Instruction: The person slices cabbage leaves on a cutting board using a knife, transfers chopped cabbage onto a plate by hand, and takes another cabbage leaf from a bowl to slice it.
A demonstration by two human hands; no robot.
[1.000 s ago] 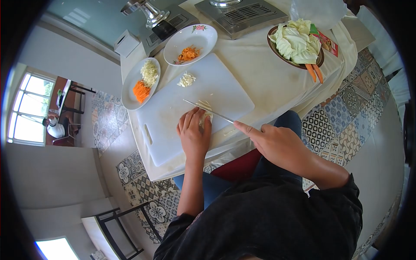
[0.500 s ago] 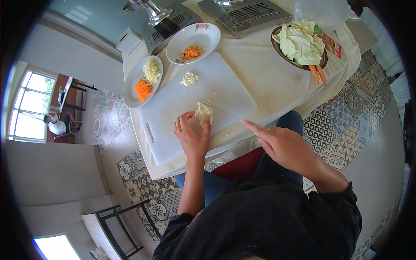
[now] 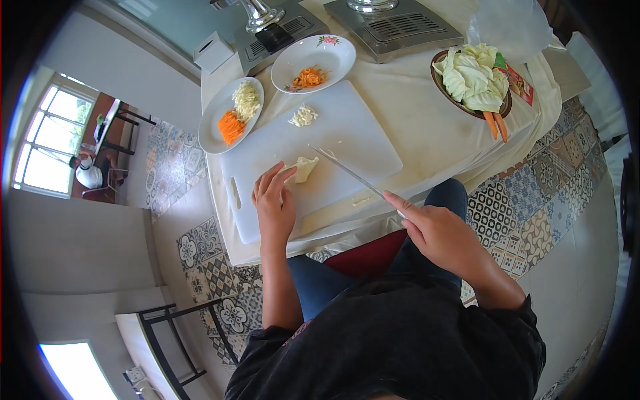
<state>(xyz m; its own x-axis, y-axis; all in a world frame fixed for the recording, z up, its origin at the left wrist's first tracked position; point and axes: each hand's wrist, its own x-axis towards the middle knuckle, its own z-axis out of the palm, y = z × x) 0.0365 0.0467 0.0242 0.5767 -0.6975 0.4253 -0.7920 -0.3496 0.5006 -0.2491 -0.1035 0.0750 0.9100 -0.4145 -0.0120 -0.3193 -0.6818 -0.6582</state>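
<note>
A white cutting board (image 3: 347,120) bears a pale piece of cabbage (image 3: 305,169) near its middle and a small heap of chopped cabbage (image 3: 303,116) farther back. Just left of the cabbage piece is my left hand (image 3: 273,200), fingers apart and holding nothing. My right hand (image 3: 433,230) grips a knife (image 3: 353,175), index finger along its spine, the blade slanting over the board right of the piece. On an oval plate (image 3: 210,133) lie shredded carrot (image 3: 231,127) and shredded cabbage (image 3: 246,100). A flowered plate (image 3: 343,60) holds more orange shreds (image 3: 311,77).
At the back right, a brown-rimmed dish (image 3: 460,105) carries cabbage leaves (image 3: 473,77) and carrots (image 3: 495,125). Behind are a metal stove (image 3: 407,33), a tissue box (image 3: 213,53) and a plastic bag (image 3: 510,30). Far left, a person (image 3: 88,173) sits by a window.
My left hand has opened and drawn left, off the cabbage piece, which now lies uncovered. The knife remains in my right hand. The whole view has shifted slightly.
</note>
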